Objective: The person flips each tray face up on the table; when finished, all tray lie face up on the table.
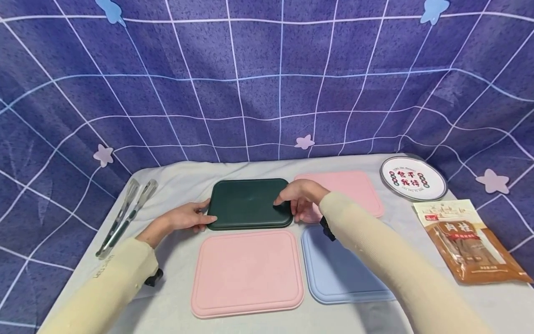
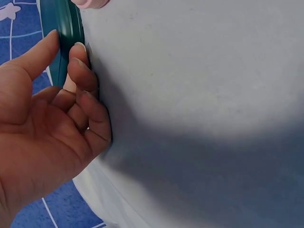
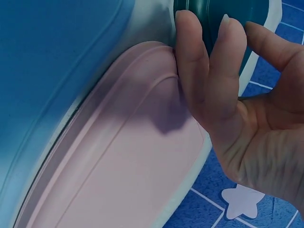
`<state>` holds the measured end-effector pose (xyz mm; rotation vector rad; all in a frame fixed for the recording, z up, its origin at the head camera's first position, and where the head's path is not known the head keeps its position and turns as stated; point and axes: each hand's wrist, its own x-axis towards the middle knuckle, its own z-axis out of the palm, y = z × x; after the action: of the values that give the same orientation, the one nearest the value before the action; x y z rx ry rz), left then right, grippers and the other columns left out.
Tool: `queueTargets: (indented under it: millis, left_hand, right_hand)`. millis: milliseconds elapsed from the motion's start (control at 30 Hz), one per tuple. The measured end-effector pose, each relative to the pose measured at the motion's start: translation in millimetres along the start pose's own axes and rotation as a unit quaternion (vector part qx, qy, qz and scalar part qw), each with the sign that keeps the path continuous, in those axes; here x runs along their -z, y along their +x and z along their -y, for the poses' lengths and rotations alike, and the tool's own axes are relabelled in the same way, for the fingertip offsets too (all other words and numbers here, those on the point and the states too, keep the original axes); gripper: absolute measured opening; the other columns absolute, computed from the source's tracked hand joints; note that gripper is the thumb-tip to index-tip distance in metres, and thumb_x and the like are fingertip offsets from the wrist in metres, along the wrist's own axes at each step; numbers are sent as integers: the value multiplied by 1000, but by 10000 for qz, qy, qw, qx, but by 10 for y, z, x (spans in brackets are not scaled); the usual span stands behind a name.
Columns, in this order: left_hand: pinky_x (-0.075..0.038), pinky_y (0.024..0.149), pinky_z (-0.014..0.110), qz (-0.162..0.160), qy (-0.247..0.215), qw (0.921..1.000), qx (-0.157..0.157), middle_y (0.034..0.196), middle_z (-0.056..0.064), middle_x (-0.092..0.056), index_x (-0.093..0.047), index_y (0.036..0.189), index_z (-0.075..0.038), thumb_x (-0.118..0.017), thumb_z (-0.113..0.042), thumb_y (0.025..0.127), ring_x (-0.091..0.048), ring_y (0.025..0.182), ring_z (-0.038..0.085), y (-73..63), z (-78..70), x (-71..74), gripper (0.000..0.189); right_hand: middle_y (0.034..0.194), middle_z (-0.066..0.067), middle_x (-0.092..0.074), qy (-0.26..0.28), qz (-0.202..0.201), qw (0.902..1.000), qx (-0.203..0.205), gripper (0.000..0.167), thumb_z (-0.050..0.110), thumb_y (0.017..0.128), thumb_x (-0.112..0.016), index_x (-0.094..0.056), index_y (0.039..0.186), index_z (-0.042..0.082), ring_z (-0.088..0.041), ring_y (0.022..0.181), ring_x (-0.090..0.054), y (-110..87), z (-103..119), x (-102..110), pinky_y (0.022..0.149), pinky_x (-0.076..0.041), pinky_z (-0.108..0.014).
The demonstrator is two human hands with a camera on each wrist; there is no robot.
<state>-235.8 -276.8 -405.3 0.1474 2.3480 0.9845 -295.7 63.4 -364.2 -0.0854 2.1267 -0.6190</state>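
Observation:
A dark green rectangular plastic board point(image 1: 250, 204) with rounded corners and a raised rim lies at the back middle of the table. Whether it is a lid or a cutting board cannot be told. My left hand point(image 1: 187, 217) pinches its left edge, thumb on top and fingers curled at the side. At the right edge my right hand point(image 1: 301, 197) grips it likewise, thumb on the top face. In the left wrist view, the fingertips point(image 2: 80, 54) touch the green rim. The right wrist view shows the fingers point(image 3: 192, 52) against the opposite rim, over a corner of a pink board point(image 3: 128, 180).
In front lie another pink board point(image 1: 248, 273) and a blue board point(image 1: 342, 269), partly under my right forearm. Metal tongs point(image 1: 127, 218) rest at the left. A round white plate point(image 1: 413, 178) and a brown food packet point(image 1: 471, 241) are at the right. A purple curtain point(image 1: 258, 93) hangs behind.

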Motion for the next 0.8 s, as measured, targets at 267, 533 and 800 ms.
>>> queueTargets:
  millis: [267,533,800]
  left_hand:
    - [-48,70,29,151,-173,9997,114,84,5,-68,-5,162,-12,-62,-44,98,-60,73,16,-56,65,70,91]
    - [-50,73,30,315,-583,9978,80,93,7,-71,0,163,-23,-63,-44,98,-62,78,17,-82,120,128,93]
    - [-44,69,30,198,-607,9980,-29,97,8,-74,3,162,-27,-62,-45,98,-63,79,19,-96,156,155,92]
  right_hand:
    - [91,-21,-69,157,-11,9998,100,46,37,98,-60,-56,113,-7,-17,54,-66,8,-13,-6,57,-56,-26]
    - [89,-19,-67,372,-7,9993,9,43,35,98,-61,-59,106,-7,-17,55,-66,8,-28,-18,57,-56,-26]
    - [85,-20,-68,537,-135,9979,324,52,25,96,-64,-46,133,-6,-16,52,-64,5,-33,-73,54,-55,-25]
